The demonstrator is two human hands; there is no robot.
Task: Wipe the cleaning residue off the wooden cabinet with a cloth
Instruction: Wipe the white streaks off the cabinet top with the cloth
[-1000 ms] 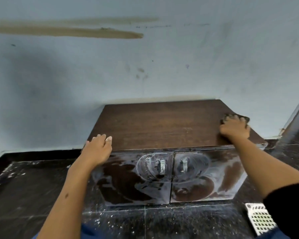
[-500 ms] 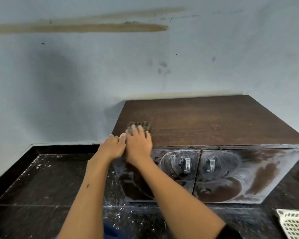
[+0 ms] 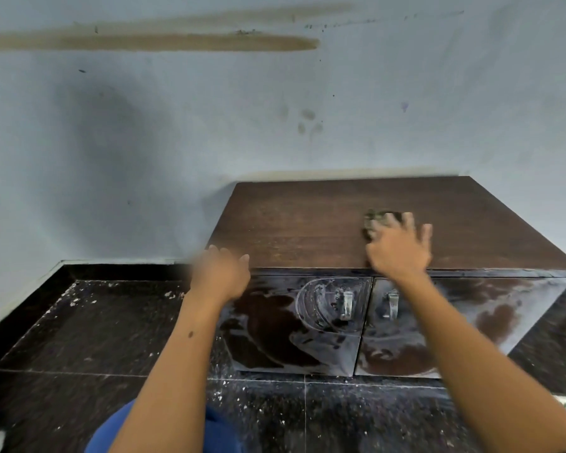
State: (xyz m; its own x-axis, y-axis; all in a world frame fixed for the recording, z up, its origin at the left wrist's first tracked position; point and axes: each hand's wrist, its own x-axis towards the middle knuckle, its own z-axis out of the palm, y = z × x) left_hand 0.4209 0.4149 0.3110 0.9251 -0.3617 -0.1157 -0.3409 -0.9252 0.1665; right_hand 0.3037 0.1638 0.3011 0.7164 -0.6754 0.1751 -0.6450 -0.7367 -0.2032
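Pressing flat with spread fingers, the right hand (image 3: 397,248) holds a dark cloth (image 3: 378,217) against the wooden cabinet (image 3: 307,220) top, right of centre in the frame; its grip is wide. The left hand (image 3: 221,273), blurred, rests at the cabinet's front left corner, fingers loosely curled, holding nothing. White residue (image 3: 324,308) smears both doors at lower centre.

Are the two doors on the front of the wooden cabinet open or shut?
Shut. Both residue-smeared doors of the dark brown wooden cabinet sit flush, edges meeting at the centre seam between the two metal handles.
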